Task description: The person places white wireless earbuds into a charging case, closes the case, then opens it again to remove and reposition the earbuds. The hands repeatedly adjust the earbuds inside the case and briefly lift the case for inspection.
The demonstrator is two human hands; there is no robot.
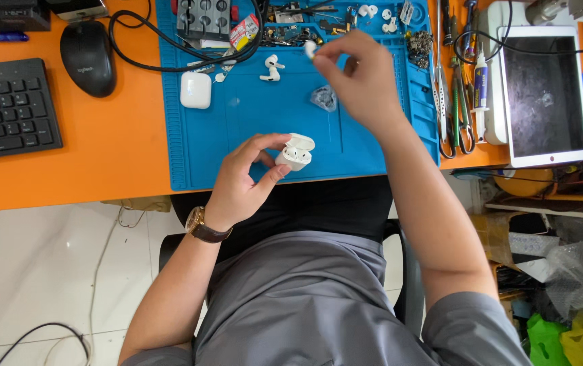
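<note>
Your left hand [247, 177] pinches open earbud case [296, 152] at blue mat [251, 122] front edge, lid up, cavity facing you. Right hand [356, 74] fingertips closed on white earbud [310, 48], raised over mat's rear, approx. above parts trays.

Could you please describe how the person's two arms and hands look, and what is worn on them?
Both forearms are bare. The left hand has a wristwatch with a round gold-coloured case and dark brown leather strap on its wrist. The right hand wears nothing that shows. Short grey fabric sleeves cover the upper arms. No gloves, and I cannot make out any rings.
</note>
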